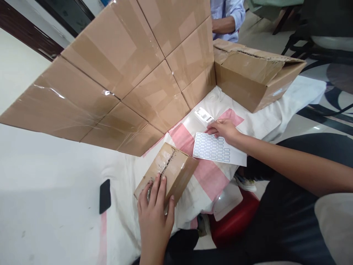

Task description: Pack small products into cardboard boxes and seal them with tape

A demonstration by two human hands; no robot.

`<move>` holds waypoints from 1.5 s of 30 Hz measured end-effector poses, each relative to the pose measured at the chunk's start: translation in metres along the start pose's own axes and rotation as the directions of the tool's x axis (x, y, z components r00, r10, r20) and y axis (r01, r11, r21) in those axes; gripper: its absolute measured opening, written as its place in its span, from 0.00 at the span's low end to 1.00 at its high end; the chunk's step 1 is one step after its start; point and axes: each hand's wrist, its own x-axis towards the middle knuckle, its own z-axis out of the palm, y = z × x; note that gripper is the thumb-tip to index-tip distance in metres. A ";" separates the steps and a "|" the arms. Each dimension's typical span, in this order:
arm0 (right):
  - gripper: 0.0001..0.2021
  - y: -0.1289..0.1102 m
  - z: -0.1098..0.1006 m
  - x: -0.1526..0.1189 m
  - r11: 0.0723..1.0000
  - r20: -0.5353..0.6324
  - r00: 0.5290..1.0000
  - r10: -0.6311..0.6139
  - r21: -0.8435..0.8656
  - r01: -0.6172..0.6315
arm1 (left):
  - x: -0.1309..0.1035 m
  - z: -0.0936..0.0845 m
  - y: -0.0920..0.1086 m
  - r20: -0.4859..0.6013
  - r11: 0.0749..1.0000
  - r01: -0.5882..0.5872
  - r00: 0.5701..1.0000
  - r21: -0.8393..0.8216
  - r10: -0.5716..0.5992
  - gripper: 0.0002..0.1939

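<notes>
My left hand (156,209) rests on top of a small taped cardboard box (179,165), its fingers spread near a torn seam. My right hand (224,130) pinches the upper edge of a white sheet of small blank outlined labels (211,149). Just beyond those fingertips lies a clear plastic packet with a printed label (203,115), on the cloth; whether the fingers also touch it I cannot tell. Some labels are gone from the sheet's right part.
Stacked taped cardboard boxes (132,66) form a wall behind. An open-flapped box (245,81) stands at the right back. A black phone (105,196) lies left on the white and pink cloth (211,176). Another person's arm (223,25) shows behind the boxes.
</notes>
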 end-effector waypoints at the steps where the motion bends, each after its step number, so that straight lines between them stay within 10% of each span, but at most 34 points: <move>1: 0.12 0.000 0.000 0.001 1.000 -0.002 1.000 0.000 0.011 0.000 | 0.000 0.000 0.000 0.000 1.000 -0.002 1.000 -0.001 0.002 0.33; 25: 0.17 0.025 -0.015 0.020 0.772 0.107 0.871 -0.480 -0.420 0.477 | 0.003 0.001 0.004 -0.029 0.999 0.039 0.999 0.021 -0.038 0.33; 32: 0.20 0.017 -0.010 0.005 0.828 0.195 0.871 -0.450 -0.274 0.489 | 0.002 0.001 0.004 -0.043 0.999 0.025 0.999 0.042 -0.024 0.32; 35: 0.23 0.006 -0.002 -0.017 0.729 0.299 0.755 -0.584 -0.215 0.649 | 0.003 0.001 0.004 -0.051 0.999 0.016 0.999 0.045 -0.014 0.33; 45: 0.20 -0.009 0.012 -0.046 0.056 0.654 0.156 -0.741 -0.172 0.983 | 0.001 0.002 0.007 -0.069 0.998 0.001 0.998 0.067 0.004 0.30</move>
